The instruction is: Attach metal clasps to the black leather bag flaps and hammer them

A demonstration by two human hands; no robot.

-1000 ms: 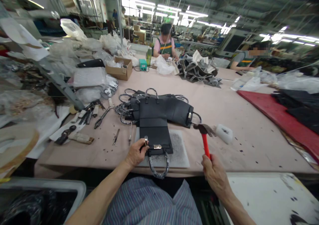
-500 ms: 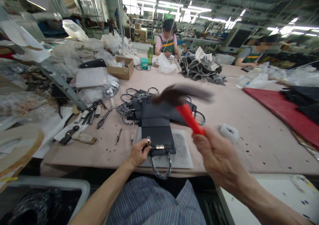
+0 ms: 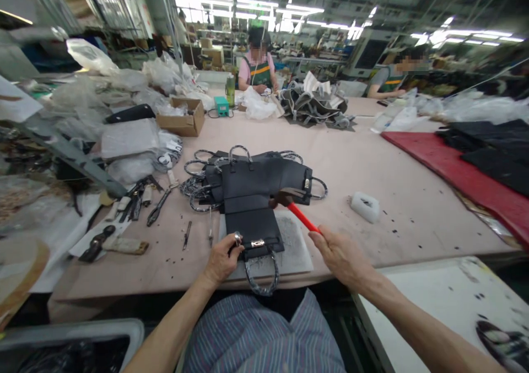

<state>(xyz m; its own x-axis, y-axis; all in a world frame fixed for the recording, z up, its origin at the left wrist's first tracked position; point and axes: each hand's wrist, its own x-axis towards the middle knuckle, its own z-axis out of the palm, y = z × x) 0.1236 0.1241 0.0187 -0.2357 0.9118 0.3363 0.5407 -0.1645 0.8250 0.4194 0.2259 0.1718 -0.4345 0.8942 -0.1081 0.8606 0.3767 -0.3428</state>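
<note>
My right hand (image 3: 341, 252) grips a claw hammer (image 3: 301, 216) by its red handle, with the dark head above the right side of a black handbag panel (image 3: 252, 225). Between the closed fingers of my left hand (image 3: 222, 258) stands a short shiny metal tool (image 3: 237, 238), at the panel's left edge; its lower end is hidden. Beside it, a metal clasp (image 3: 257, 243) sits on the panel, and a plastic-wrapped handle (image 3: 248, 277) loops over the table edge. Under the panel lies a pale board (image 3: 298, 246) with dark specks.
More black bag pieces (image 3: 285, 169) with wrapped handles are piled behind. Pliers (image 3: 159, 207) and other hand tools lie left, a white roll (image 3: 365, 206) right. A red board (image 3: 450, 174) carries black pieces. Two people work across the table (image 3: 355, 158).
The hammer has come down from its raised, blurred position to just above the bag panel, my right hand lowering with it. My left hand stays at the panel's edge. The view has shifted slightly right.
</note>
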